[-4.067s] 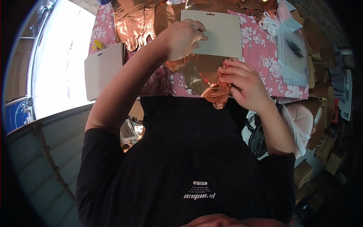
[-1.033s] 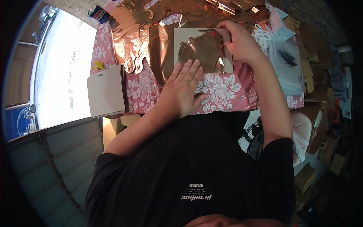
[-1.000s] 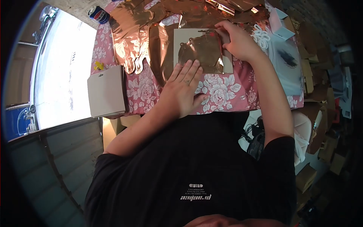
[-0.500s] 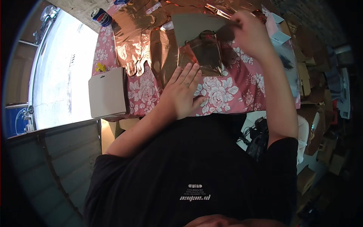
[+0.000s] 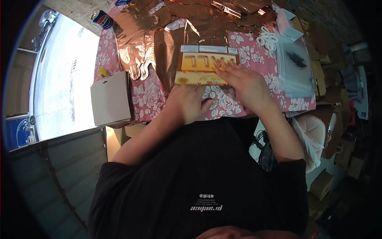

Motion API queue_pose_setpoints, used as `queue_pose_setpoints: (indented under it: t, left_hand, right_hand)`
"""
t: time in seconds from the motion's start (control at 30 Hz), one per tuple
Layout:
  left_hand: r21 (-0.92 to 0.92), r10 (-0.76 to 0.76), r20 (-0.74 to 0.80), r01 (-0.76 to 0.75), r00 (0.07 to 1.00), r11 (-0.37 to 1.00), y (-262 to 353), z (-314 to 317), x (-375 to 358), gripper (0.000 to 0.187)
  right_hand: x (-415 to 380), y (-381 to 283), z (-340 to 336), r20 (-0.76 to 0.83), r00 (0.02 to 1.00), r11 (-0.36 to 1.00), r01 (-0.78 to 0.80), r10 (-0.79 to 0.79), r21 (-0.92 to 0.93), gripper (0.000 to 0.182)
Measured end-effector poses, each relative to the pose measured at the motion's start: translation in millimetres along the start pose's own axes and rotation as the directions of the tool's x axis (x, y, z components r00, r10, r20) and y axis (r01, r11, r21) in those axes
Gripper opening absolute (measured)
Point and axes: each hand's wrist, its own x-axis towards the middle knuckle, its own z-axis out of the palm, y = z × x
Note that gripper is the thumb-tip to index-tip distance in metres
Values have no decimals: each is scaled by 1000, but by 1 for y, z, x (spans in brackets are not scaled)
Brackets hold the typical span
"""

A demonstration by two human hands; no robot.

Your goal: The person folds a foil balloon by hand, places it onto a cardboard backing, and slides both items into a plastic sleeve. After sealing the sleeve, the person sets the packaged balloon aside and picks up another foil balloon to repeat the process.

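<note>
A yellow and orange printed card (image 5: 199,61) with large upside-down letters lies face up near the front of the table. My right hand (image 5: 248,85) rests on its right part, fingers stretched out over the print. At the card's lower left edge is my left hand (image 5: 187,101), its thumb apart and its fingertips hidden under the card. Just beyond the card, shiny copper foil (image 5: 193,34) shows. The folded foil piece that lay under my left hand is now covered.
Copper foil balloons (image 5: 137,44) spread over the flowered cloth (image 5: 149,99). Left stand a stack of grey cards (image 5: 111,99) and a drink can (image 5: 102,20). Right are white rings (image 5: 267,39), clear plastic bags (image 5: 294,67) and a white box (image 5: 289,24).
My right hand has come down and left from the upper right, bringing the card over the foil. Its grey back showed before; the printed face shows now. My left hand stayed nearly in place.
</note>
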Motion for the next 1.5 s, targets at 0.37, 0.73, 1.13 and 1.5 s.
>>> queue_pose_setpoints:
  t: [0.37,0.73,1.13,1.5]
  left_hand:
    - [200,128,-184,-90,975,976,-3,3,-2,46]
    - [182,131,-229,-90,965,979,2,-4,1,51]
    - [132,171,-304,-137,937,982,-1,-8,0,55]
    - [-116,59,-601,-160,797,980,3,-24,-10,63]
  right_hand:
    - [34,-5,-18,31,999,988,-23,18,153,56]
    - [63,49,32,112,992,974,-75,52,213,33]
    - [66,53,20,145,986,953,-118,80,277,28]
    - [66,60,21,141,989,951,-95,55,295,28]
